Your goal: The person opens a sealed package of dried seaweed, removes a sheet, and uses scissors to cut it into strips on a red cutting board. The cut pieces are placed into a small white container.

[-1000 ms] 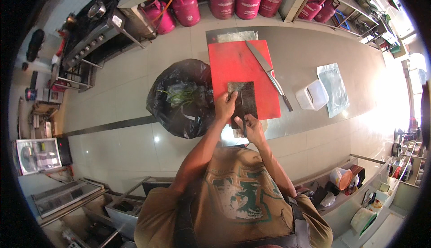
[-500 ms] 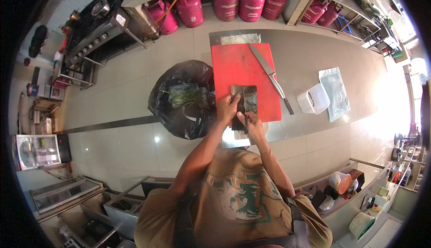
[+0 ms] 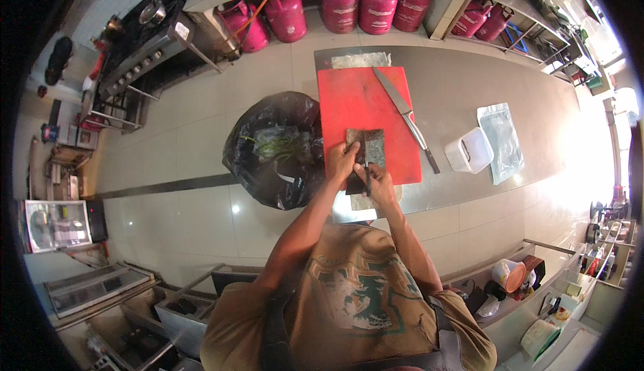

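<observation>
A dark, thin sheet (image 3: 376,144) that looks like dried seaweed lies at the near part of the red cutting board (image 3: 349,96). My left hand (image 3: 343,161) pinches its left side, thumb on top. Closed around a slim black-handled blade (image 3: 368,182), my right hand (image 3: 382,186) is at the sheet's near edge; the blade runs up along the middle of the sheet. Whether it is a small knife or scissors I cannot tell. A large kitchen knife (image 3: 401,106) lies slanted on the board's right side, its handle reaching past the edge.
Left of the board stands a bin lined with a black bag (image 3: 245,149), with green scraps inside. On the steel table (image 3: 456,82) are a white plastic tub (image 3: 463,153) and a silvery pouch (image 3: 500,143). Pink gas cylinders (image 3: 339,9) line the far side; a stove (image 3: 144,56) is far left.
Both hands stay almost in place on the sheet. The sheet's right part now looks lighter and slightly shifted in angle; the view has moved a little.
</observation>
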Motion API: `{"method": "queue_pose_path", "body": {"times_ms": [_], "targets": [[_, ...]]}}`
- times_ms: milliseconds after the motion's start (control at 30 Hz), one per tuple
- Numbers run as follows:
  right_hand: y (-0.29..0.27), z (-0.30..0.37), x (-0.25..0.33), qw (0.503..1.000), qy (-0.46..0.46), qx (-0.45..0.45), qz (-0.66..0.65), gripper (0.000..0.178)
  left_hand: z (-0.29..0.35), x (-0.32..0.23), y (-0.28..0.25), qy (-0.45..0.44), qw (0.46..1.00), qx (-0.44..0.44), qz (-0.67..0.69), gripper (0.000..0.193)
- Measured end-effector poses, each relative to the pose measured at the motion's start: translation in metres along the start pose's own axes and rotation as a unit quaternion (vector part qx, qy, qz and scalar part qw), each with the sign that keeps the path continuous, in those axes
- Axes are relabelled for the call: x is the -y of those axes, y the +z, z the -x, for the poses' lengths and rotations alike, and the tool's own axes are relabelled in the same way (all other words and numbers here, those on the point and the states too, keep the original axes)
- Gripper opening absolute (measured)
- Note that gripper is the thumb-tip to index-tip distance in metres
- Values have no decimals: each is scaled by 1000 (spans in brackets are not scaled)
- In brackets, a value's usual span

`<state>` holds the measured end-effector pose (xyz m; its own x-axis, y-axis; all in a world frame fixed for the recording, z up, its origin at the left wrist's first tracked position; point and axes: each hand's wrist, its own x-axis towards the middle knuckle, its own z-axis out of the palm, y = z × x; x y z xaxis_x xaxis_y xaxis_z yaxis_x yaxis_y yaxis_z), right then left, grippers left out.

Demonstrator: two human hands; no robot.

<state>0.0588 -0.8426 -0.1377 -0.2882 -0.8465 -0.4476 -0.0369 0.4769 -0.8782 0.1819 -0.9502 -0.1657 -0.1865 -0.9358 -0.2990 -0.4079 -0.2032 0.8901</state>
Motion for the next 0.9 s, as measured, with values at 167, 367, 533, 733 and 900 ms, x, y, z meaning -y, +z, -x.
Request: {"method": "queue_pose_path", "body": {"times_ms": [167, 367, 533, 733, 900], "targets": [[-4, 2, 9, 999, -4, 16, -38, 51, -7, 1, 3, -37, 999, 14, 30, 46], [-42, 28, 43, 985, -97, -95, 107, 54, -5, 13, -7, 25, 989, -57, 137, 40], [-88, 19, 44, 909, -46, -156, 384, 50, 11, -5, -36, -5, 972, 2, 235, 35], [-86, 18, 35, 867, -115, -164, 457, 40, 23, -20, -43, -64, 949, 26, 308, 31], [-29, 14, 40, 987, -127, -32, 96, 39, 25, -5, -32, -81, 938, 56, 334, 32]]}}
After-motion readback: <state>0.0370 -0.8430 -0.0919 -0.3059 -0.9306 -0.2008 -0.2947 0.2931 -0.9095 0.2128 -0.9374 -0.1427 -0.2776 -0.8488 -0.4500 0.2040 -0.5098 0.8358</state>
